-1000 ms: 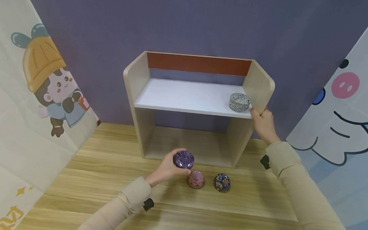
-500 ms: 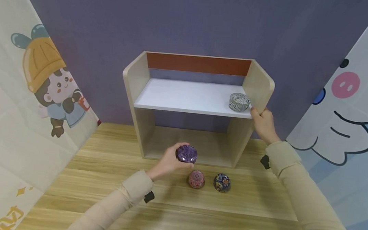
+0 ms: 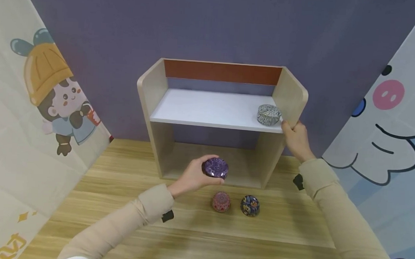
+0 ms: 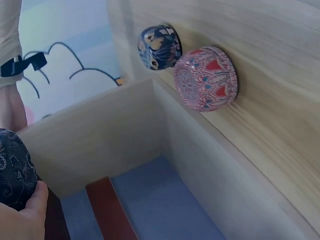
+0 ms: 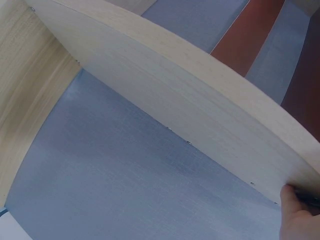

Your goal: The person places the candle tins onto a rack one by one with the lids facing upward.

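Observation:
My left hand (image 3: pixel 193 176) pinches a round purple paisley tin (image 3: pixel 216 167) between thumb and fingers, in front of the lower opening of a small wooden shelf (image 3: pixel 207 125). The left wrist view shows this tin (image 4: pixel 15 167) at its left edge. My right hand (image 3: pixel 297 141) grips the shelf's right side panel (image 3: pixel 292 92) near the upper board. Close to that hand, a grey-and-white patterned tin (image 3: pixel 268 115) stands on the white board's right end. On the table, a pink-red tin (image 3: pixel 221 202) and a dark blue floral tin (image 3: pixel 250 205) sit side by side before the shelf.
The wood-grain table (image 3: pixel 121 203) bears the shelf and tins. A reddish-brown strip (image 3: pixel 224 72) crosses the shelf's back. Behind stands a blue-grey partition (image 3: pixel 226 26), with cartoon-printed curtains on the left (image 3: pixel 12 136) and right (image 3: pixel 401 153).
My left hand has lifted the purple tin up and slightly right, away from the pink-red tin and toward the shelf. My right hand has stayed on the side panel.

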Action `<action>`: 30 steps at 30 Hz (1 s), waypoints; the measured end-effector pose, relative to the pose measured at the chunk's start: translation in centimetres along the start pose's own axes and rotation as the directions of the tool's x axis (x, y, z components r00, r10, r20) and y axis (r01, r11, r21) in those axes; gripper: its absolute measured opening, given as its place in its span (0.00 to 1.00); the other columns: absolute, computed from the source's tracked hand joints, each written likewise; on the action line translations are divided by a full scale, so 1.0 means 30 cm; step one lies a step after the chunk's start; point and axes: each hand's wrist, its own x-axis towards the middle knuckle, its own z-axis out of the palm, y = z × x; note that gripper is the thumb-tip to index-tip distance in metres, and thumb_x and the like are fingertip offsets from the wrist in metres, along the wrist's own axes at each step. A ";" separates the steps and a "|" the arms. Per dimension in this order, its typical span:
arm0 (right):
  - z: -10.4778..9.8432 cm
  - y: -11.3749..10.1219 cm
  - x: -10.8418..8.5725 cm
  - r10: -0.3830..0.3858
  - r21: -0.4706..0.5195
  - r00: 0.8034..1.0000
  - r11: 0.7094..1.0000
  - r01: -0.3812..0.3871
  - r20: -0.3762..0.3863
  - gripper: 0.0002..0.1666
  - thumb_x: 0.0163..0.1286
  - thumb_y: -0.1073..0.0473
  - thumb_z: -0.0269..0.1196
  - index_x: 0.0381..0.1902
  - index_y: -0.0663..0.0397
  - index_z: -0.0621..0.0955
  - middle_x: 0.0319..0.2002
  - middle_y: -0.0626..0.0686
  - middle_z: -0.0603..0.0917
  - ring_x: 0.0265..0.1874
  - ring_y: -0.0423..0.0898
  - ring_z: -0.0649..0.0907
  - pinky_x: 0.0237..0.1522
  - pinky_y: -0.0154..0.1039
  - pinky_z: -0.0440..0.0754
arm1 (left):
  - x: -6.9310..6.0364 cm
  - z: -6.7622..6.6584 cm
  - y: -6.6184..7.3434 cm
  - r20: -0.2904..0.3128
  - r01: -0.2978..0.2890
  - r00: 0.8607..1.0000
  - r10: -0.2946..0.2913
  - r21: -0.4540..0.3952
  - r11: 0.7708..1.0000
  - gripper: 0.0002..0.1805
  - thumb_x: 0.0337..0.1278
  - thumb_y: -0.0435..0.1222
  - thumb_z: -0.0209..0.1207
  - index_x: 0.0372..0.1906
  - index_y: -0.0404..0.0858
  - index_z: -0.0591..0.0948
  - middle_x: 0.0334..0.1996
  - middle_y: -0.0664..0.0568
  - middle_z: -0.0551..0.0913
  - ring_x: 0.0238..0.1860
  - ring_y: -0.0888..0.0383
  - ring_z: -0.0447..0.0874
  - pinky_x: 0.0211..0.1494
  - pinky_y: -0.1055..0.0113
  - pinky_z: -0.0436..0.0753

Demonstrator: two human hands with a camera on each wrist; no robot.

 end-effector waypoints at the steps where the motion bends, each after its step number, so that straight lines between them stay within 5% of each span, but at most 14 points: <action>1: 0.000 -0.001 0.001 0.000 0.001 1.000 1.000 0.000 0.002 0.27 0.70 0.48 0.43 0.43 0.71 0.70 0.37 0.63 0.74 0.36 0.52 0.70 0.35 0.39 0.68 | 0.001 -0.001 0.006 0.004 -0.007 1.000 0.007 -0.001 1.000 0.40 0.32 0.43 0.73 0.59 0.47 0.72 0.54 0.46 0.76 0.51 0.51 0.77 0.53 0.59 0.79; 18: 0.006 -0.003 -0.001 0.004 0.009 1.000 1.000 -0.004 0.007 0.27 0.70 0.48 0.43 0.45 0.72 0.70 0.39 0.64 0.74 0.37 0.52 0.71 0.37 0.39 0.69 | 0.046 -0.033 0.136 0.058 -0.106 0.993 0.103 0.065 0.992 0.40 0.32 0.44 0.73 0.59 0.45 0.71 0.50 0.49 0.78 0.49 0.56 0.78 0.51 0.66 0.79; 30: 0.001 -0.003 0.000 -0.009 -0.003 1.000 1.000 0.009 -0.003 0.26 0.70 0.49 0.43 0.43 0.71 0.70 0.39 0.64 0.74 0.37 0.52 0.70 0.36 0.39 0.68 | 0.115 -0.052 0.232 0.028 -0.162 0.987 0.160 0.068 0.984 0.40 0.35 0.44 0.72 0.60 0.45 0.69 0.52 0.49 0.77 0.50 0.55 0.78 0.51 0.67 0.79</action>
